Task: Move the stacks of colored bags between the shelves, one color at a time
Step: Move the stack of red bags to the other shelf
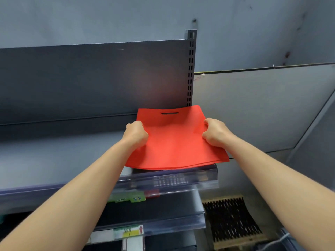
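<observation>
While you face the dark grey metal back panel (90, 78) of the shelving unit, its flat grey top shelf (54, 156) runs across in front of you, ending at the slotted metal upright (190, 69) on the right. The thin stack of flat red fabric bags (174, 142) sits at that right end of the top shelf: its far edge, with the cut-out handle slot (169, 113), is close to the back panel, and its near edge hangs out over the clear plastic price rail (181, 180) along the shelf front. Your left hand (136, 133) grips the stack's left edge with curled fingers, and your right hand (215, 133) grips the right edge the same way, so both are clamped on the bags. Below the rail, a small green label (126, 198) shows on the next shelf down, too blurred to read.
</observation>
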`<state>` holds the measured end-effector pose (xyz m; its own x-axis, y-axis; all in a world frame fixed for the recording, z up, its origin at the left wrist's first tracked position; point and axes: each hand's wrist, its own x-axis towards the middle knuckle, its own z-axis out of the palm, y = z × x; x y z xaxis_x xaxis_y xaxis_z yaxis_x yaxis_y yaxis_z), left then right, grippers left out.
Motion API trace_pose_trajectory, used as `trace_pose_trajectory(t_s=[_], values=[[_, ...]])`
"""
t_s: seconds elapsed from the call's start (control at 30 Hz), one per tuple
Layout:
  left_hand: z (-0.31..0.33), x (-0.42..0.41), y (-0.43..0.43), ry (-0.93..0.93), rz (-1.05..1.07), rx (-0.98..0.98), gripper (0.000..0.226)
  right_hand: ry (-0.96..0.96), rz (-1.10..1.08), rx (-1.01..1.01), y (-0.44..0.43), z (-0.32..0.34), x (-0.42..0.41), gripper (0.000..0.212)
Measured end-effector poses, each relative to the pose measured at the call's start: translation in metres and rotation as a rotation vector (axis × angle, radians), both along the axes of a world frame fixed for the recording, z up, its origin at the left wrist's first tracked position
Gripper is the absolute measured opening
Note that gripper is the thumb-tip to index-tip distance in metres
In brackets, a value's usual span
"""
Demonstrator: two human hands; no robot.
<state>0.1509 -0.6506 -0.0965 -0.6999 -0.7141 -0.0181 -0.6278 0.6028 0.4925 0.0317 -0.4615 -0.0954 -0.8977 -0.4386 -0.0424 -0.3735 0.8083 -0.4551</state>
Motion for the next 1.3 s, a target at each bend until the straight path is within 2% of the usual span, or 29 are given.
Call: trace_pose_trajectory(t_s=[0.1,0.17,0.27,0.3,0.4,0.5,0.57,0.67,0.73,0.77,0.9,0.97,1.03,1.13,1.3], values=[[-0.003,0.0,-0.004,-0.055,-0.032,-0.01,0.039,0.005,0.004,0.02,-0.004,-0.003,-0.002,0.052],[-0.002,0.0,-0.005,-0.086,-0.064,-0.026,0.037,0.004,-0.017,0.026,-0.005,-0.004,-0.002,0.047],[0.002,0.001,-0.007,-0.13,-0.089,-0.064,0.034,-0.003,-0.055,0.04,-0.006,-0.002,0.002,0.01],[0.003,0.002,-0.007,-0.148,-0.094,-0.08,0.032,-0.002,-0.06,0.045,-0.006,-0.001,0.004,0.009],[0.008,0.002,-0.005,-0.221,-0.092,-0.115,0.018,0.006,-0.089,0.076,-0.004,0.003,0.008,0.022],[0.014,0.0,0.0,-0.278,-0.057,-0.167,0.026,0.053,-0.114,0.078,0.0,0.012,0.015,0.024],[0.02,-0.003,0.006,-0.228,-0.065,-0.226,0.025,0.09,-0.118,0.072,0.001,0.019,0.02,0.024],[0.035,-0.01,0.022,-0.082,-0.169,-0.24,0.023,0.159,-0.095,0.045,0.005,0.034,0.029,0.009],[0.047,-0.015,0.038,0.016,-0.267,-0.252,0.029,0.234,-0.082,0.042,0.01,0.044,0.035,0.029],[0.053,-0.018,0.049,0.063,-0.314,-0.256,0.031,0.277,-0.08,0.046,0.014,0.049,0.038,0.032],[0.074,-0.034,0.101,0.237,-0.497,-0.316,0.033,0.448,-0.082,0.087,0.048,0.067,0.053,0.019],[0.082,-0.044,0.135,0.315,-0.596,-0.318,0.035,0.514,-0.142,0.123,0.079,0.075,0.06,0.002],[0.088,-0.054,0.174,0.387,-0.71,-0.284,0.036,0.551,-0.247,0.159,0.119,0.082,0.065,0.008],[0.095,-0.064,0.241,0.475,-0.897,-0.227,0.036,0.575,-0.419,0.188,0.189,0.089,0.071,0.002],[0.103,-0.065,0.36,0.541,-1.181,-0.156,0.036,0.564,-0.708,0.231,0.303,0.097,0.092,0.01]])
